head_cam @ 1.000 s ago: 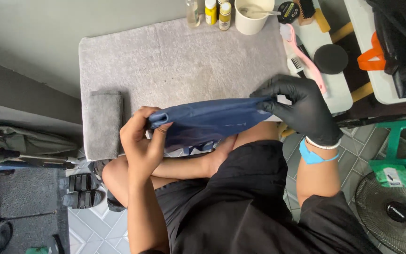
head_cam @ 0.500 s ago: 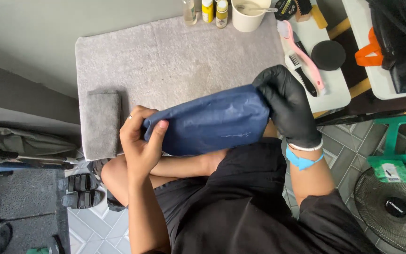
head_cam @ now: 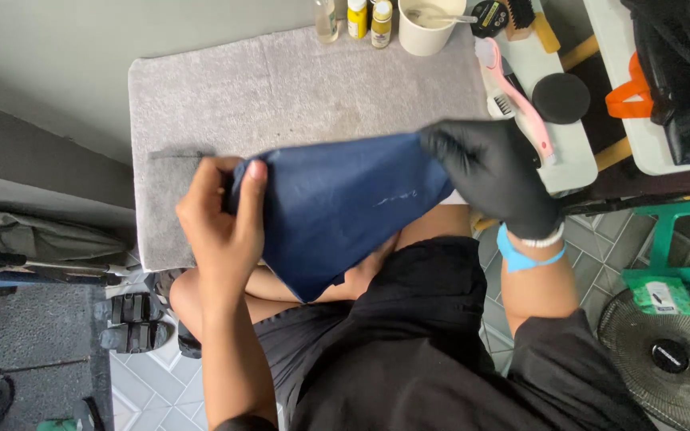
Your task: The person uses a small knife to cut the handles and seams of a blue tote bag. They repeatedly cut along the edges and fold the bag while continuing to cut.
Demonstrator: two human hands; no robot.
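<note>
While the bare left hand (head_cam: 221, 227) pinches one end of a dark blue cloth (head_cam: 337, 207), the black-gloved right hand (head_cam: 493, 175) grips the opposite end, stretching it flat above the near edge of the bench (head_cam: 281, 88), which carries a grey mat. Beyond the mat stand a white cup (head_cam: 429, 24) and small bottles (head_cam: 358, 17); a pink brush (head_cam: 517, 96) lies just beside the right hand.

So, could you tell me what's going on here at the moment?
A seated person holds a dark blue cloth stretched between both hands over a grey mat. The bare left hand grips one end, and the right hand, in a black glove, pinches the other. A pink brush, a white cup and small bottles sit along the mat's far side.
</note>
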